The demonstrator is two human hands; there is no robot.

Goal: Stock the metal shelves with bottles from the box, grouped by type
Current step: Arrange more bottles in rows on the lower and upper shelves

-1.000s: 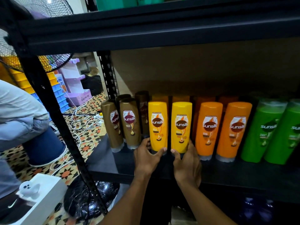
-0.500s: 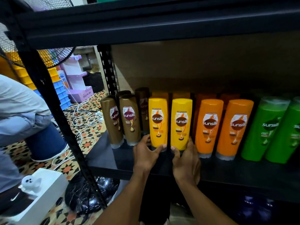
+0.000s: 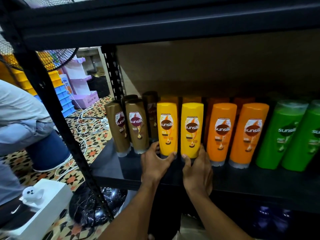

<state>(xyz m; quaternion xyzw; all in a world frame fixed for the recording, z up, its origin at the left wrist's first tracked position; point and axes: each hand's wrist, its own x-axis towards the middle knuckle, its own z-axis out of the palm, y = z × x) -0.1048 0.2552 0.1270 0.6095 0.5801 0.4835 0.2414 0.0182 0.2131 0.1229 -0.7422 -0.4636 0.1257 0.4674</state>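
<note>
Two yellow Sunsilk bottles stand side by side on the black metal shelf (image 3: 110,168). My left hand (image 3: 155,164) grips the base of the left yellow bottle (image 3: 167,129), thumb in front and fingers behind. My right hand (image 3: 197,170) grips the base of the right yellow bottle (image 3: 191,129) the same way. To their left stand brown bottles (image 3: 136,125), to their right orange bottles (image 3: 221,134) and then green bottles (image 3: 284,134). More bottles stand in a back row, mostly hidden. The box is not in view.
A black upright post (image 3: 52,108) slants down at the left. Beyond it a seated person's knee (image 3: 22,122), a fan (image 3: 52,58), white cables (image 3: 86,122) on patterned tiles, a white box (image 3: 43,205) and a black bag (image 3: 97,203). Dark blue bottles (image 3: 271,220) show on the shelf below.
Both hands have pushed the two yellow bottles slightly back, closer to the front row line. The camera has moved a little nearer and lower.
</note>
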